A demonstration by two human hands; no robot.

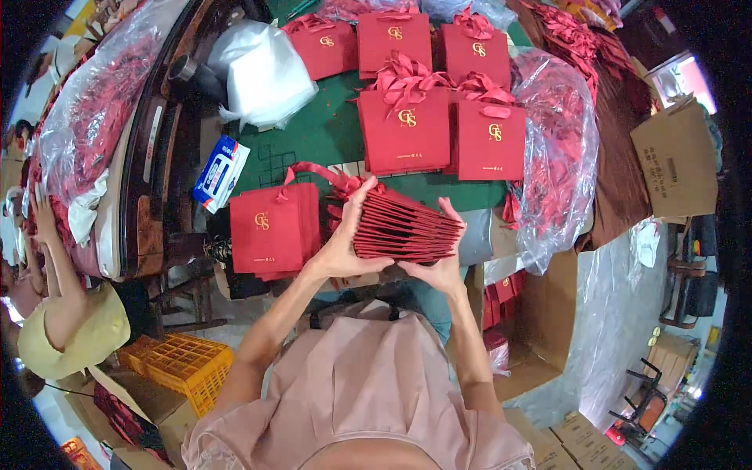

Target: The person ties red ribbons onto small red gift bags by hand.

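A stack of flat red paper bags (406, 231) is squeezed between my two hands over the near edge of the green table, its many folded edges facing me. My left hand (345, 247) grips the left side, thumb along the bottom. On the right side my right hand (442, 266) closes round the stack, its thumb almost meeting the left one. Left of my left hand lies a pile of red gift bags (270, 231) with gold lettering and a red ribbon. Beyond the stack stand more red bags (403, 129) with ribbon handles bunched on top.
A packet of wipes (222, 174) and a white plastic bag (262, 74) lie at the table's left. Clear plastic with red ribbons (552, 157) sits at the right. An open carton (548, 313) stands below right, a yellow crate (184, 364) below left. Another person's arm (55, 258) shows far left.
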